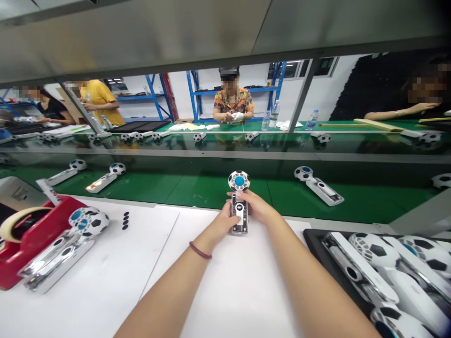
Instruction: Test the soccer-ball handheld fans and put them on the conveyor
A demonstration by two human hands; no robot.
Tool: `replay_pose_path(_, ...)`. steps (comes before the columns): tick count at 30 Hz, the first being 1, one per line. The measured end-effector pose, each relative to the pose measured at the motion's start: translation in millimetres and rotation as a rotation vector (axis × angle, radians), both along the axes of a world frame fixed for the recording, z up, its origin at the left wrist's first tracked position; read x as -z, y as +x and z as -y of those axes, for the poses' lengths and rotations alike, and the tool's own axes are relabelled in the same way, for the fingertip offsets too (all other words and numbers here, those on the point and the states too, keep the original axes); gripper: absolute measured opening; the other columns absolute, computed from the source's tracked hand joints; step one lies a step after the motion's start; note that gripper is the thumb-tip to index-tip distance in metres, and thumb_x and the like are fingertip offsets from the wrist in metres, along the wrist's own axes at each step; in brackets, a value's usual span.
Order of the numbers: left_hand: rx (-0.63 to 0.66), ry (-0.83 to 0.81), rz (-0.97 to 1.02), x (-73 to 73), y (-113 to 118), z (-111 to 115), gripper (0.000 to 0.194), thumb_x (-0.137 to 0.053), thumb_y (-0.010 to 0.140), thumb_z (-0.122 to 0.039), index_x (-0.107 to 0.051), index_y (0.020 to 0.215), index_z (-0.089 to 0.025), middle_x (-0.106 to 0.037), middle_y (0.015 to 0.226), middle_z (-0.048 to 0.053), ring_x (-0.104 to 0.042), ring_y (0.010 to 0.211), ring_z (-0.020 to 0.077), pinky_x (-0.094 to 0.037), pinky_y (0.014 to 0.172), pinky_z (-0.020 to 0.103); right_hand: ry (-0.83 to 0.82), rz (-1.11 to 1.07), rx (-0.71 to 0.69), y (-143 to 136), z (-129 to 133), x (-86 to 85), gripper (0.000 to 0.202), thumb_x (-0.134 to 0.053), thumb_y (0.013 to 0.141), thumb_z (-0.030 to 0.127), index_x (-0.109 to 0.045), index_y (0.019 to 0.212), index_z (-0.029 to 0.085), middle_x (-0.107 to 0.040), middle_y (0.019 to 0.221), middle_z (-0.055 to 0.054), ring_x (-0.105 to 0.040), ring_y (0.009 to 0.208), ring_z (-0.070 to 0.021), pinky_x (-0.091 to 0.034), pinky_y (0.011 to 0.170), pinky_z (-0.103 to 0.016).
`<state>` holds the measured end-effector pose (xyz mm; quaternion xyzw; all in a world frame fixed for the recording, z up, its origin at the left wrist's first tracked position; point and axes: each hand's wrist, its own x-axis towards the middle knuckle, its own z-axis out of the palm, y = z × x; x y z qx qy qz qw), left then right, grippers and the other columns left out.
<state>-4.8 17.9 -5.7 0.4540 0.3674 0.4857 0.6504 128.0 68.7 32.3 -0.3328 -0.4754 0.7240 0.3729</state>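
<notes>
Forearms, left [176, 281] and right [296, 253], reach forward over the white bench [225, 300] and converge on the ball-topped gadget [240, 213]; a dark red band [200, 250] circles the left wrist. To the gadget's right and nearer the body, a black tray [312, 241] carries more such pieces. To its left on the bench lie two others [66, 267], close by a red tape dispenser [58, 218], with small black discs [126, 220] between them and the gadget.

The gadget itself is near the bench's far edge, its football-patterned head [239, 181] pointing away. The left hand [225, 219] grips the handle's left side, thumb laid over the front below the round display; the right hand [256, 206] closes from the right, its digits at the neck under the head. Both wrists look fairly straight.

It probably handles as light and stiff, slick along the clear casing and a little top-heavy. The flat sides of the handle look the safest hold; the neck seems the weak spot, and twisting there could strain it.

Beyond the gadget, a green belt [197, 188] bears similar pieces to either side, and farther off, roughly straight past it, a person [233, 101] in a patterned shirt sits working.
</notes>
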Motion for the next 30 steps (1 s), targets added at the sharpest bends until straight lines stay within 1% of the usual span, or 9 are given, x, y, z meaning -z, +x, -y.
replay_pose_path(2, 0.0, 0.022, -0.024, 1.7, 0, -1, 0.052, -0.062, 0.066, -0.013, -0.046, 0.115, -0.022, -0.058, 0.1, 0.005, -0.056, 0.094, 0.021, -0.042, 0.086, 0.036, -0.007, -0.041, -0.016, 0, 1, 1.8, 0.034, -0.066, 0.07, 0.033, -0.059, 0.101, 0.019, -0.06, 0.112, -0.008, -0.059, 0.099, -0.0232, -0.047, 0.086, -0.036)
replay_pose_path(6, 0.04, 0.044, -0.107, -1.0, -1, 0, 0.056, -0.063, 0.065, -0.012, -0.045, 0.117, -0.02, -0.058, 0.102, 0.007, -0.055, 0.096, 0.0231, -0.041, 0.087, 0.039, 0.0, -0.085, -0.07, 3, 1, 1.7, 0.033, -0.068, 0.066, 0.034, -0.065, 0.094, 0.016, -0.063, 0.105, -0.01, -0.057, 0.103, -0.0256, -0.047, 0.086, -0.036)
replay_pose_path(10, 0.083, 0.063, -0.183, -4.4, -1, 0, 0.056, -0.061, 0.066, -0.012, -0.043, 0.118, -0.021, -0.058, 0.101, 0.007, -0.055, 0.094, 0.0231, -0.041, 0.087, 0.044, 0.013, -0.142, -0.1, 5, 0, 2.2, 0.033, -0.07, 0.063, 0.035, -0.068, 0.089, 0.016, -0.063, 0.109, -0.01, -0.056, 0.105, -0.0276, -0.047, 0.086, -0.037)
replay_pose_path(14, 0.084, 0.076, -0.209, -2.4, -2, -1, 0.052, -0.058, 0.068, -0.011, -0.043, 0.116, -0.021, -0.058, 0.101, 0.006, -0.056, 0.094, 0.022, -0.042, 0.087, 0.043, 0.012, -0.159, -0.104, 5, 0, 4.7, 0.03, -0.069, 0.064, 0.034, -0.069, 0.087, 0.016, -0.062, 0.111, -0.01, -0.055, 0.106, -0.0281, -0.047, 0.087, -0.038)
replay_pose_path(21, 0.071, 0.057, -0.131, 1.5, -3, -2, 0.055, -0.065, 0.065, -0.013, -0.046, 0.117, -0.02, -0.057, 0.105, 0.008, -0.054, 0.097, 0.0242, -0.04, 0.089, 0.042, -0.008, -0.182, -0.102, 3, 2, 4.7, 0.026, -0.07, 0.063, 0.033, -0.069, 0.083, 0.017, -0.064, 0.107, -0.009, -0.056, 0.105, -0.0267, -0.047, 0.086, -0.037)
replay_pose_path(24, 0.095, 0.035, -0.015, -0.6, -3, -2, 0.056, -0.068, 0.066, -0.018, -0.047, 0.118, -0.022, -0.056, 0.108, 0.007, -0.055, 0.096, 0.0228, -0.042, 0.086, 0.037, -0.032, -0.226, -0.086, 0, 3, 2.5, 0.023, -0.07, 0.062, 0.032, -0.067, 0.079, 0.017, -0.066, 0.101, -0.008, -0.058, 0.101, -0.0253, -0.048, 0.084, -0.036)
replay_pose_path(26, 0.103, -0.001, 0.103, -3.8, -3, -2, 0.048, -0.066, 0.07, -0.028, -0.05, 0.115, -0.022, -0.056, 0.106, 0.007, -0.056, 0.09, 0.021, -0.044, 0.08, 0.034, -0.055, -0.208, -0.011, -4, 1, -0.8, 0.02, -0.069, 0.064, 0.031, -0.066, 0.077, 0.017, -0.067, 0.095, -0.007, -0.061, 0.092, -0.0234, -0.05, 0.079, -0.034)
replay_pose_path(27, 0.085, -0.019, 0.162, -5.7, -3, -2, 0.044, -0.064, 0.073, -0.034, -0.051, 0.113, -0.02, -0.057, 0.104, 0.007, -0.057, 0.086, 0.0201, -0.045, 0.076, 0.033, -0.072, -0.178, 0.066, -6, 0, -3.4, 0.019, -0.068, 0.065, 0.03, -0.066, 0.076, 0.016, -0.067, 0.091, -0.007, -0.062, 0.086, -0.0219, -0.05, 0.075, -0.032)
replay_pose_path(30, -0.06, -0.082, 0.275, -11.0, -5, -4, 0.038, -0.054, 0.08, -0.046, -0.053, 0.105, -0.017, -0.059, 0.096, 0.008, -0.057, 0.078, 0.0182, -0.047, 0.069, 0.032, -0.15, -0.201, 0.347, -11, -4, -17.9, 0.009, -0.065, 0.067, 0.022, -0.063, 0.071, 0.015, -0.065, 0.076, -0.004, -0.062, 0.074, -0.0171, -0.051, 0.067, -0.028)
